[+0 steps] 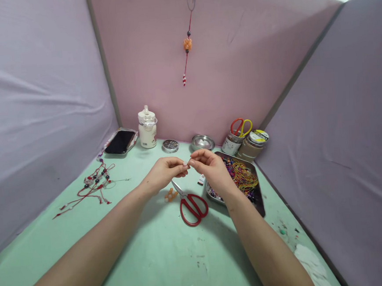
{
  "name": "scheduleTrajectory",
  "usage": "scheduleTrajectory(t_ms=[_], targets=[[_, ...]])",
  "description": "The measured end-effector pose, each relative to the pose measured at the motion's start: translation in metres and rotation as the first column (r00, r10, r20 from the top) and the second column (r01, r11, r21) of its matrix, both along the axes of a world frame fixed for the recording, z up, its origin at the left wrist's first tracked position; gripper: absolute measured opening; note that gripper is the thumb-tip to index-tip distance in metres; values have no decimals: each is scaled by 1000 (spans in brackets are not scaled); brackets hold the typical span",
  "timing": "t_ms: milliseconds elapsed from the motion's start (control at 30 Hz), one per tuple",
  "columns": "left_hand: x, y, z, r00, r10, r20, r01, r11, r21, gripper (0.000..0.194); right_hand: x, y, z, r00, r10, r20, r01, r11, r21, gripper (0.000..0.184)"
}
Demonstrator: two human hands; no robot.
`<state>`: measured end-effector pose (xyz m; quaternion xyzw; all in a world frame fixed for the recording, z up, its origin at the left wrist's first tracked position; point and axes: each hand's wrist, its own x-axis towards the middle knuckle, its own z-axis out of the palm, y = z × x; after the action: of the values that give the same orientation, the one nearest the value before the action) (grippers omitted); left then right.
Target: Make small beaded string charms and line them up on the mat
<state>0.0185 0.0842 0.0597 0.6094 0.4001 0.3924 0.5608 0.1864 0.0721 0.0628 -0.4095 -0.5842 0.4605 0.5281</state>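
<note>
My left hand and my right hand meet fingertip to fingertip above the table, both closed in a pinch. A tiny pale spot shows between the fingertips; whether it is a bead or a fingernail I cannot tell. Just below my left hand is a small cluster of orange and white beads, slightly blurred. Whether it hangs from a thread or lies on the table is unclear. Red-handled scissors lie beneath my hands, blades pointing up and left. My right wrist partly covers a metal tray of beads and yellow cords.
A phone, white bottle, round container, metal bowl, jar with red and yellow scissors and lidded jar line the back. Beaded red cords lie left. A beaded ornament hangs from a hook.
</note>
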Motion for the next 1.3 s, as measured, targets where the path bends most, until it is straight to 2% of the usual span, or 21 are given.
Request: scheduleTrajectory(t_ms=[233,667,767,900,1100,1300], targets=[[-1,-3,5,992,-12,-127,18,999,50,23,-4,-3,1,995,-81,53,74,989,125,12],[0,-8,12,974,40,-222,-2,986,167,32,-5,-2,0,991,-130,29,124,978,167,12],[0,-8,12,978,33,-208,8,981,194,33,-7,-2,0,989,-144,-8,144,974,176,12],[1,-7,11,982,58,-181,-28,986,162,35,-7,-2,-1,991,-133,-19,134,974,183,12],[5,-7,6,993,107,-39,-102,988,119,28,-6,0,-3,988,-157,9,153,970,188,15],[6,-6,4,981,192,-8,-187,962,199,28,-5,-1,-2,980,-194,41,182,963,199,15]])
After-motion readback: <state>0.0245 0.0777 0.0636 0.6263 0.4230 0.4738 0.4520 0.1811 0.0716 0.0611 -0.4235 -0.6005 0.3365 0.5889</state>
